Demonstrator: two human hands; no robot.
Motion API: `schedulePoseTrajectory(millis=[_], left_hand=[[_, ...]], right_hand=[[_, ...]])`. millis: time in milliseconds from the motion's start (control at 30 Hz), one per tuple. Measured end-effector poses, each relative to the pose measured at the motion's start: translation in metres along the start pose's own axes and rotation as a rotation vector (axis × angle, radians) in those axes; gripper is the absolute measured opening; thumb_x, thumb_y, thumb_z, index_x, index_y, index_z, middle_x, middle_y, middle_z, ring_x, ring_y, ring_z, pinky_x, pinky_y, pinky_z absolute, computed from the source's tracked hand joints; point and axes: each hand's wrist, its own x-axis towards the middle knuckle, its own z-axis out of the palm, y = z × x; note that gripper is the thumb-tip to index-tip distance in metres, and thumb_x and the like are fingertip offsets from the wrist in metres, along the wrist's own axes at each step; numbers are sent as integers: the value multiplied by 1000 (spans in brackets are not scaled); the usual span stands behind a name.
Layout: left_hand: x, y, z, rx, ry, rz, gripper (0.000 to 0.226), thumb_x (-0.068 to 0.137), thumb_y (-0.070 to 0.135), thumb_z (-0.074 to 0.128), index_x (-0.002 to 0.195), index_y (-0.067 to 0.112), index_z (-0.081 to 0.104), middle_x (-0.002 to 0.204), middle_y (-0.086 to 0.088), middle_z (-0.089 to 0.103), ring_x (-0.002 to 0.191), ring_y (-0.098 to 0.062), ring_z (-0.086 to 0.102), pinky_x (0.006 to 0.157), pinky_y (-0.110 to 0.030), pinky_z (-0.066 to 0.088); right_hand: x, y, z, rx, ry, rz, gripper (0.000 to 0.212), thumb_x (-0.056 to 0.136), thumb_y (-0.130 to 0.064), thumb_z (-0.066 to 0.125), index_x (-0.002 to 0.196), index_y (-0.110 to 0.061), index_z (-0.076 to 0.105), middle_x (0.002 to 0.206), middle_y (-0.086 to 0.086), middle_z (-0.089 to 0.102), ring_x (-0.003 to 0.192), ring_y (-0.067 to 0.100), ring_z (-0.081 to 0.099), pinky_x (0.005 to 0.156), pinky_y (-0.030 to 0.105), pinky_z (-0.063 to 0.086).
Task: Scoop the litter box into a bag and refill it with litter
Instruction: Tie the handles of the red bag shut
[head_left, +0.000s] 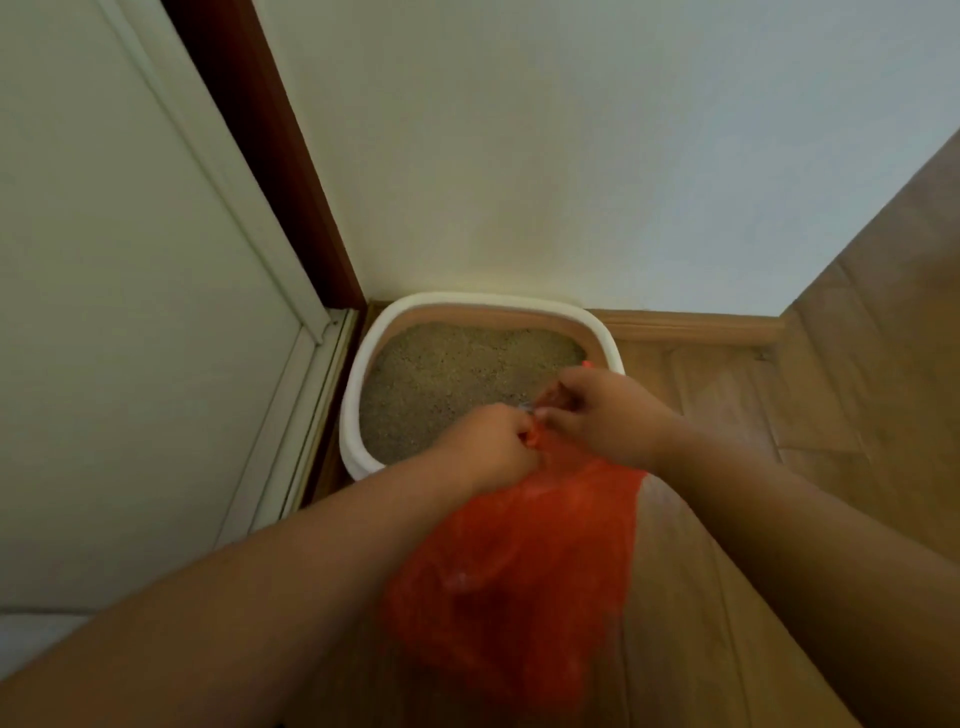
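bag (519, 561): we hold it right at the box (358, 395) near edge so scoops drop straight in
left hand (488, 447): fingers curled, pinching the rim
right hand (602, 410): pinching the rim too, prying it open

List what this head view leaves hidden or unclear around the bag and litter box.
- Orange bag mouth: covered by left hand and right hand; their grip is blurred.
- Bag contents: the plastic hides them.
- Litter box near rim: behind hands and bag.
- Scoop: none visible.
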Motion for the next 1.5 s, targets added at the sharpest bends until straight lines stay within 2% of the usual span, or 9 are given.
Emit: schedulePoseTrajectory(millis=[133, 233, 400, 533, 667, 1067, 1200, 1333, 1500], left_hand=[[-36, 21, -19, -12, 30, -54, 27, 92, 25, 67, 69, 20, 54, 79, 0, 59, 86, -27, 62, 72, -35, 47], [-57, 27, -22, 22, 92, -52, 30, 96, 27, 62, 69, 22, 50, 82, -3, 57, 84, -26, 60, 74, -40, 50], [-66, 39, -47, 57, 95, -6, 17, 98, 24, 56, 104, 24, 72, 100, 2, 66, 90, -19, 64, 82, -38, 56], [-69, 46, -53, -259, 251, -91, 30, 101, 25, 51, 123, 33, 70, 116, 8, 69, 92, -11, 67, 86, -35, 57], [-69, 48, -53, -412, 294, -30, 41, 106, 17, 39, 137, 30, 61, 129, 14, 65, 100, -3, 67, 89, -26, 53], [-63, 43, -73, -496, 782, 154, 36, 104, 11, 50, 122, 43, 51, 108, 13, 67, 79, -6, 74, 74, -37, 63], [-63, 45, -74, -711, 789, 94, 34, 101, 17, 61, 120, 43, 51, 103, 11, 72, 86, -2, 72, 81, -36, 62], [-63, 47, -71, -715, 760, 90, 18, 99, 34, 64, 116, 38, 66, 105, 16, 72, 99, -4, 69, 89, -39, 62], [-64, 54, -65, -631, 602, 219, 20, 95, 34, 69, 115, 35, 72, 103, 16, 71, 98, -7, 68, 87, -37, 61]], right_hand=[[-29, -14, -6, 7, 239, 130, 29, 95, -45, 62, 122, -37, 66, 144, -14, 50, 138, 15, 43, 113, 45, 39], [-52, -6, -6, 236, 298, 284, 55, 90, -55, 64, 142, -51, 46, 162, 2, 25, 145, 34, 33, 111, 58, 40], [-54, -12, -14, 643, 16, 348, 90, 86, -49, 74, 157, -41, 19, 141, 4, 57, 104, 26, 71, 82, 44, 61], [-60, -21, -20, 685, 144, 308, 17, 97, -31, 64, 110, -23, 73, 96, 3, 78, 87, 25, 76, 85, 54, 60], [-65, -21, -28, 707, 309, 301, 21, 102, -37, 55, 99, -25, 72, 93, 1, 77, 90, 23, 73, 87, 53, 58], [-70, -30, -62, 987, 563, 193, 23, 96, -40, 62, 106, -19, 66, 67, -5, 58, 61, 13, 52, 60, 35, 45], [-68, -39, -64, 1174, 471, 47, 21, 102, -20, 56, 115, -5, 61, 85, 13, 72, 84, 26, 73, 73, 32, 60], [-68, -46, -61, 1145, 449, 33, 2, 103, -11, 51, 102, -11, 52, 58, 4, 36, 46, 19, 42, 73, 36, 61], [-70, -49, -57, 1195, 239, -11, 50, 79, -42, 81, 117, -14, 64, 62, -2, 45, 54, 12, 42, 59, 31, 43]])
